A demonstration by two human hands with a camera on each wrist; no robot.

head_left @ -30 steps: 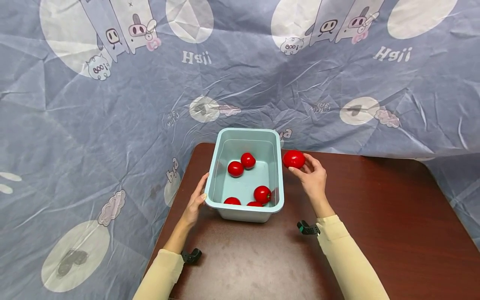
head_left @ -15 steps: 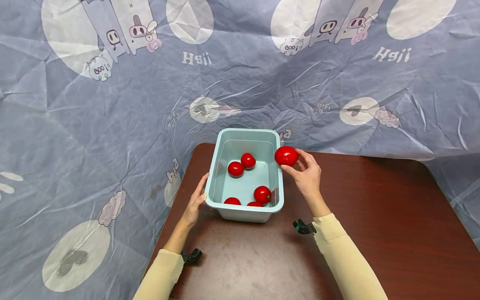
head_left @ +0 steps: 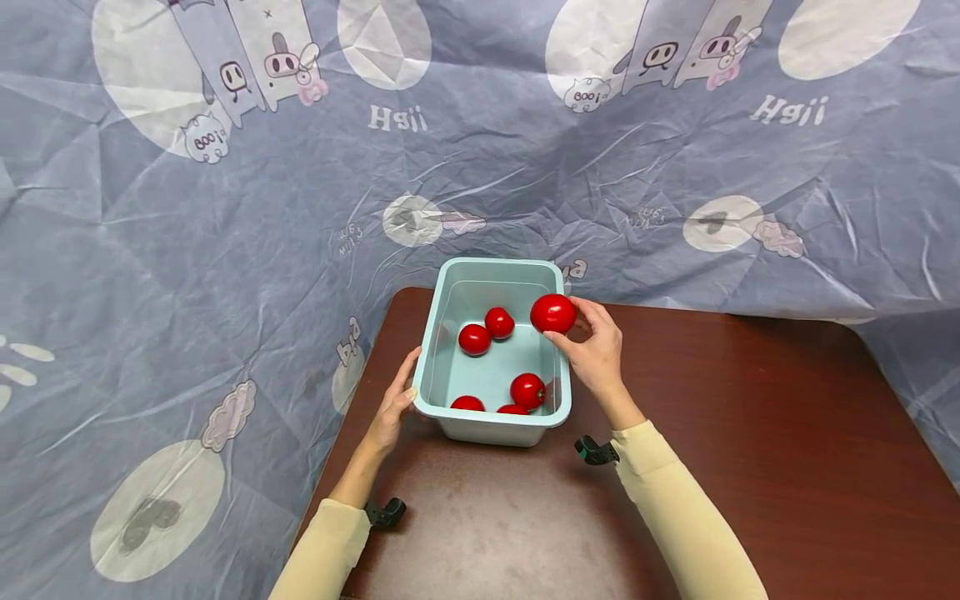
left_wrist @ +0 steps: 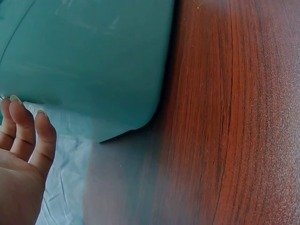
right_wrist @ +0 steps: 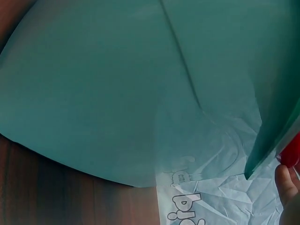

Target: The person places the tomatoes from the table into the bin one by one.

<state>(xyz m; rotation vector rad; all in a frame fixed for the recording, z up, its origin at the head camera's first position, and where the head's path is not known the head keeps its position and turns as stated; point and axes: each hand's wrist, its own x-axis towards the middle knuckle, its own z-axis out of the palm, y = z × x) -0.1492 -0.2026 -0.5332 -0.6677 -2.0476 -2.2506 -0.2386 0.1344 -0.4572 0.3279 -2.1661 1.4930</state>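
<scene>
A light blue-green plastic bin [head_left: 495, 419] stands on the table, with several red tomatoes inside, among them a tomato [head_left: 527, 391] with a green stem end. My right hand [head_left: 596, 346] pinches another tomato [head_left: 553, 314] between thumb and fingers, above the bin's right rim and partly over its inside. In the right wrist view only a bit of that tomato [right_wrist: 291, 152] shows beside the rim. My left hand [head_left: 390, 412] rests against the bin's left side, thumb at the rim. In the left wrist view, its slightly bent fingers [left_wrist: 45, 136] touch below the rim.
A dark reddish-brown wooden table [head_left: 750, 433] extends to the right and front of the bin. Behind and on the left hangs a wrinkled grey-blue printed cloth [head_left: 480, 150], close to the table's back edge. Both wrists wear black straps [head_left: 596, 451].
My right hand has carried its tomato leftward, from beside the bin to over its right rim. The left hand, the bin and the tomatoes inside stay in place.
</scene>
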